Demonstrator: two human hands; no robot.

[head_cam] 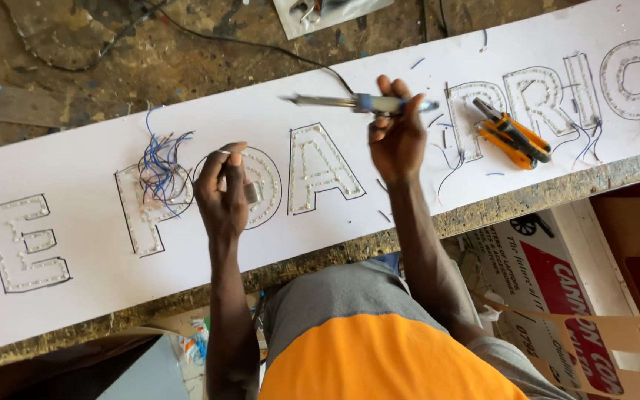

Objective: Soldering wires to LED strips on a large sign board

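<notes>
Right hand point(396, 137) is closed around a soldering iron point(357, 102), held level above the white sign board point(98, 159), tip pointing to the person's left, black cord point(261, 46) trailing off across the worktop point(187, 67). Left hand point(222, 194) is curled over a round letter outline, pinching a small silvery piece point(252, 193) against the board; what it is, cannot tell. Bundle of blue wires point(161, 169) sits just beside the left hand, sprouting from the next letter. Orange wire strippers point(514, 138) lie on the board near the right hand, on its far side from the left hand. The two hands are apart, an outlined letter between them.
</notes>
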